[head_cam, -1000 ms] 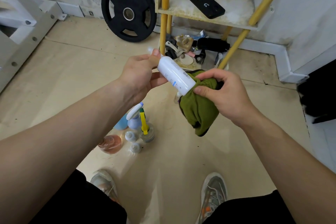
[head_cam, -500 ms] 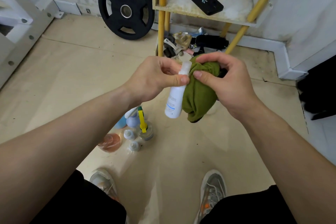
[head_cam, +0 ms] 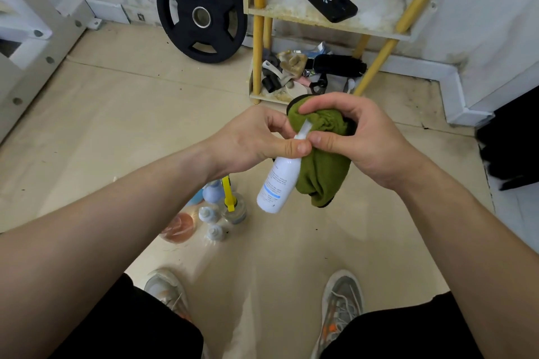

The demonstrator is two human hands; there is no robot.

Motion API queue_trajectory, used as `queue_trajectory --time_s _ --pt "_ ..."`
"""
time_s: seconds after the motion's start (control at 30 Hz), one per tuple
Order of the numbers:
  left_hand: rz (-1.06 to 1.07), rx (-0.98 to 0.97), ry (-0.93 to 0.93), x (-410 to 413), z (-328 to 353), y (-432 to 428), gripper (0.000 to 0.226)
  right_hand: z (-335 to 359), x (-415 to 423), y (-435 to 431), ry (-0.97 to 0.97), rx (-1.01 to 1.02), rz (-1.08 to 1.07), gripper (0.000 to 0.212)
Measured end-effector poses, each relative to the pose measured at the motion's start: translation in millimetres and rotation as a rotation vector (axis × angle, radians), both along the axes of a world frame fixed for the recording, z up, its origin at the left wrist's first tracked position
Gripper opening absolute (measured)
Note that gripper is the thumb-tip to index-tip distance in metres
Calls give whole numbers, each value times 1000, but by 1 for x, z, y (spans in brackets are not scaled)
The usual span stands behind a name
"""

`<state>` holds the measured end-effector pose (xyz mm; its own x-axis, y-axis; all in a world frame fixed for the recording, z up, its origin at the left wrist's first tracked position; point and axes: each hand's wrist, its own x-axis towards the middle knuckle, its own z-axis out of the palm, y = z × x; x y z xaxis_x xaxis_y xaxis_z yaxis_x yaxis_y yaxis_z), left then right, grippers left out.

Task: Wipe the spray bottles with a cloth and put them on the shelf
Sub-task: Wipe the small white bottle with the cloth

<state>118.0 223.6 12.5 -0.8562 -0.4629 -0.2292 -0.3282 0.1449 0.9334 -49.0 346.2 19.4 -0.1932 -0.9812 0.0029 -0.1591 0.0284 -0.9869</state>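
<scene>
Floor bottles [head_cam: 215,207] stood lower left of the white spray bottle [head_cam: 278,183], left hand [head_cam: 253,140] had fingers pinched on its neck, bottle hung base-down, green cloth [head_cam: 323,175] touched its top and right side, right hand [head_cam: 358,140] had fingers clamped on the cloth, shelf [head_cam: 320,20] stood beyond the bottle.

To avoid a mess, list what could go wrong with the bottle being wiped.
1. The left hand pinches the white bottle only at its neck; it could slip and drop onto the floor bottles.
2. The right hand holds the green cloth round the top; a press there might fire the spray.
</scene>
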Motion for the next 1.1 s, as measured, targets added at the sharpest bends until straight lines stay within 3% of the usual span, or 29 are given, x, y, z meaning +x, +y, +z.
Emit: queue_trajectory --time_s 0.2,0.27,0.4,0.6,0.7,0.83,1.1 --pt "-6 307 30 2 0 -3 40 -9 -9 -2 -113 -32 -123 27" --pt "-6 388 -5 3 -2 -9 44 -10 -11 -2 -160 -36 -161 26" --pt "-117 393 -69 7 -6 -14 48 -10 -10 -2 -226 -40 -215 27" --pt "-86 232 28 8 -4 -6 31 -5 -18 -1 -247 -68 -264 24" --pt "7 209 67 6 0 0 24 -14 -15 -4 -200 -23 -303 38" --pt "138 -109 7 3 -2 3 21 -22 -2 -5 -150 63 -312 55" --pt "226 -549 -45 3 4 14 39 -17 4 -9 -13 13 -409 44"
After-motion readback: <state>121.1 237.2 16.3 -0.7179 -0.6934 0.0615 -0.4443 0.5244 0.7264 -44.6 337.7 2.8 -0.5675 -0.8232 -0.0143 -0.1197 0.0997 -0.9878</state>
